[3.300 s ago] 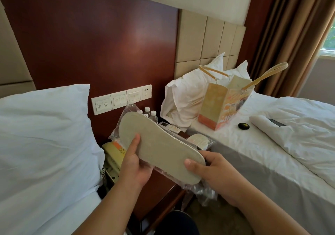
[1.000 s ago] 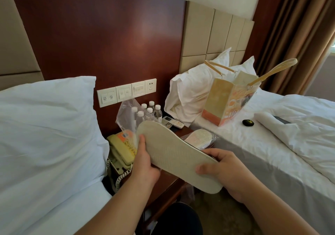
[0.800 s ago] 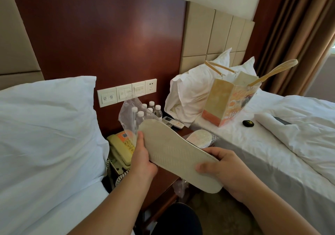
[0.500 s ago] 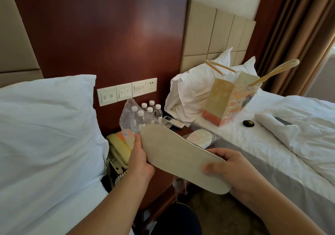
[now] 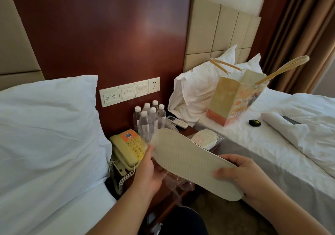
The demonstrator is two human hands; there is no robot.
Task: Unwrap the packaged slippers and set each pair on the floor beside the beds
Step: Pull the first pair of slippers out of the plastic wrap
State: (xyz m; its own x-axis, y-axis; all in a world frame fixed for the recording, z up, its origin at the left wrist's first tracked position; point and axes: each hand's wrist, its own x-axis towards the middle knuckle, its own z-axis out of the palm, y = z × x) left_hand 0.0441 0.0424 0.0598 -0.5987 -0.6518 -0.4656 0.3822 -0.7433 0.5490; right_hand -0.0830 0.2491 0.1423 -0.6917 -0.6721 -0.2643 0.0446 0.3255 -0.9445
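Both hands are clamped on the slippers (image 5: 195,164), held sole-up over the bench (image 5: 157,202) between the beds. The left hand (image 5: 150,169) has one end and the right hand (image 5: 250,178) the other, well apart. The clear wrapper (image 5: 175,182) dangles crumpled underneath and looks about empty, so I'd say this pair is nearly unwrapped. Next: shed the wrapper and lower the pair to the floor (image 5: 217,211) beside a bed. A second pair (image 5: 204,139) lies on the bench, sealed in plastic. The paper bag (image 5: 233,100) on the right bed stands open, its contents hidden.
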